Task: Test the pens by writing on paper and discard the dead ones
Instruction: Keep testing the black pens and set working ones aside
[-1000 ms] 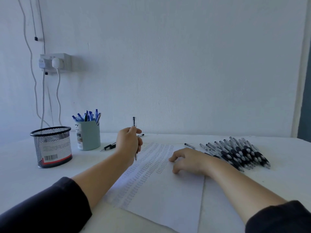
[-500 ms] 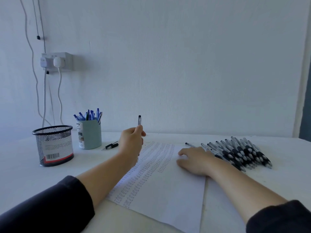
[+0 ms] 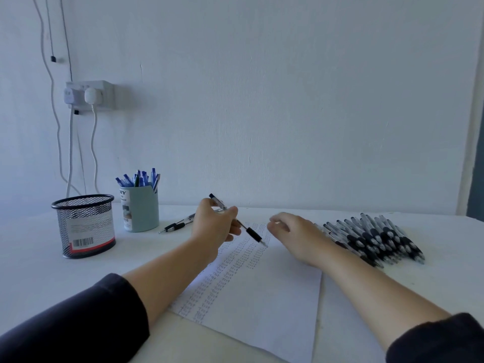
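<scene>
Left hand (image 3: 213,227) pinches pen (image 3: 239,222); right hand (image 3: 298,233) relaxed; paper (image 3: 262,297) marks illegible.

A white table (image 3: 39,273) stands against a pale wall (image 3: 288,100). On it, in the middle, lies a white sheet of paper (image 3: 275,297) with rows of small written marks. Left of the sheet, near the table's left side, stands a black wire-mesh cup (image 3: 85,226); just right of it and a little farther back stands a pale green cylindrical holder (image 3: 141,209) with blue pens (image 3: 138,178) in it. A single black-gripped pen (image 3: 176,226) lies between that holder and the sheet. Right of the sheet lies a row of black-gripped clear pens (image 3: 374,238) side by side. On the wall above the mesh cup sits a white double socket (image 3: 90,95) with plugs in it, their cables (image 3: 93,153) hanging down behind the table.
</scene>
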{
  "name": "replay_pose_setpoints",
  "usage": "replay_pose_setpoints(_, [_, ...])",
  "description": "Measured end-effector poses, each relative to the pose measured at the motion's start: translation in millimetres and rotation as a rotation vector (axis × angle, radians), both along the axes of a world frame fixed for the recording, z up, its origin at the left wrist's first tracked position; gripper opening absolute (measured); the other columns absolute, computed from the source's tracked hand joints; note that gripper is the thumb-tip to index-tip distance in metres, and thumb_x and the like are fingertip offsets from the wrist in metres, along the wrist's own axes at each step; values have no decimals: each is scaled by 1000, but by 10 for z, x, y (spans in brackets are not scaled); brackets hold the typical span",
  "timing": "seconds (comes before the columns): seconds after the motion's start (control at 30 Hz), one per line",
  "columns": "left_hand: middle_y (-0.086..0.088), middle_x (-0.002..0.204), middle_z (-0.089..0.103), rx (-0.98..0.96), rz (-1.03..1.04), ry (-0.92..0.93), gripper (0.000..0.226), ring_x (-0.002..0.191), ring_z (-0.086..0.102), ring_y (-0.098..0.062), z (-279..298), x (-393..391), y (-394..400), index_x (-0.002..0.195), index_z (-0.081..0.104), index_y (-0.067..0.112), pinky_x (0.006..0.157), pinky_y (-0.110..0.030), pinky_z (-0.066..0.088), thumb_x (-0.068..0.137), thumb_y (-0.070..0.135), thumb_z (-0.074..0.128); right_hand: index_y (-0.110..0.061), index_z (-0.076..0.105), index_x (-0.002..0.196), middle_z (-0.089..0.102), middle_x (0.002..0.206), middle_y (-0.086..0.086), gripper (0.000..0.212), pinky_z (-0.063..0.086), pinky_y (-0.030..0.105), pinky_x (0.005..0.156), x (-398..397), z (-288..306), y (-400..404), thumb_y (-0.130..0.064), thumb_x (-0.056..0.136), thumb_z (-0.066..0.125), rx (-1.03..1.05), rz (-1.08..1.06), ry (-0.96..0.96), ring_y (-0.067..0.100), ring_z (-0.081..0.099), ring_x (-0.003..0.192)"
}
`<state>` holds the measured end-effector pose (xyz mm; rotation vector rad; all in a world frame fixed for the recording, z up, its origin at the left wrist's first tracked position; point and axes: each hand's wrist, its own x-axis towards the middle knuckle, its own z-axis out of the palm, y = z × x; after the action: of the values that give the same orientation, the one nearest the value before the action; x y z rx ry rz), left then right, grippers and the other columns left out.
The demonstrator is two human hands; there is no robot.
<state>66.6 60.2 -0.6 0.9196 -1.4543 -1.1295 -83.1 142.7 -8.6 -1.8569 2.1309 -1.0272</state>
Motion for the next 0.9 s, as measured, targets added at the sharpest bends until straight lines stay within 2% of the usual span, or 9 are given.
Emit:
replay_pose_setpoints(0.1, [-12, 75, 67, 8, -67, 19, 30, 56, 63, -17, -5, -19, 43, 115, 41, 8, 52, -26, 51, 92, 12, 59, -21, 47, 132, 58, 92, -10, 40, 40, 27, 79, 132, 8, -14, -36, 95, 53, -73, 60, -7, 15, 56, 92])
replay_pose_setpoints(0.17, [-13, 77, 67, 12, -119, 34, 30, 58, 64, -18, 3, -26, 70, 116, 40, 7, 51, -26, 51, 93, 13, 59, -21, 56, 123, 56, 82, -12, 31, 43, 29, 79, 149, 11, -16, -32, 94, 56, -89, 37, 81, 16, 56, 86])
replay_pose_setpoints(0.27, [-12, 81, 68, 1, -159, -52, 29, 64, 64, -18, -12, -35, 54, 115, 44, 8, 55, -27, 55, 94, 20, 59, -18, 67, 106, 67, 95, -2, 20, 45, 32, 86, 104, 25, 2, -30, 94, 55, -71, -68, 203, 22, 60, 96])
replay_pose_setpoints(0.37, [-6, 95, 65, -98, -142, -375, 33, 77, 61, -17, -58, -26, -20, 119, 47, 17, 72, -35, 53, 94, 35, 57, -18, 66, 100, 67, 103, 2, 17, 42, 31, 86, 1, 23, 40, -27, 93, 53, 0, -263, 321, 25, 60, 101])
replay_pose_setpoints(0.53, [3, 94, 52, -209, -151, -704, 21, 68, 49, -11, -94, -4, -43, 112, 51, 22, 57, -21, 38, 94, 33, 56, -15, 50, 85, 62, 104, 5, 3, 39, 30, 83, -178, 37, 129, -15, 89, 49, 115, -530, 443, 26, 55, 106])
replay_pose_setpoints(0.67, [3, 90, 53, -243, -151, -773, 13, 64, 47, -11, -107, -9, -70, 100, 57, 21, 54, -22, 36, 92, 30, 59, -19, 32, 66, 47, 82, -1, 27, 33, 28, 82, -242, 30, 193, -9, 85, 48, 133, -643, 474, 23, 53, 100])
replay_pose_setpoints(0.77, [4, 88, 55, -268, -156, -816, 11, 66, 49, -10, -103, -13, -76, 96, 61, 19, 55, -21, 37, 92, 28, 58, -20, 35, 68, 51, 83, -3, 23, 32, 29, 83, -238, 12, 198, -6, 83, 47, 168, -656, 509, 22, 49, 94])
replay_pose_setpoints(0.83, [4, 89, 56, -282, -169, -843, 12, 70, 50, -11, -97, -11, -73, 97, 62, 17, 59, -21, 39, 92, 27, 58, -21, 48, 84, 60, 103, -2, 14, 32, 31, 90, -200, 22, 203, -8, 85, 46, 219, -643, 532, 23, 49, 108])
replay_pose_setpoints(0.9, [3, 91, 58, -300, -180, -873, 13, 75, 52, -12, -94, -12, -72, 98, 63, 17, 64, -22, 41, 92, 26, 58, -22, 55, 107, 59, 117, 1, 26, 30, 35, 97, -165, 36, 203, -10, 87, 43, 269, -631, 558, 26, 44, 119])
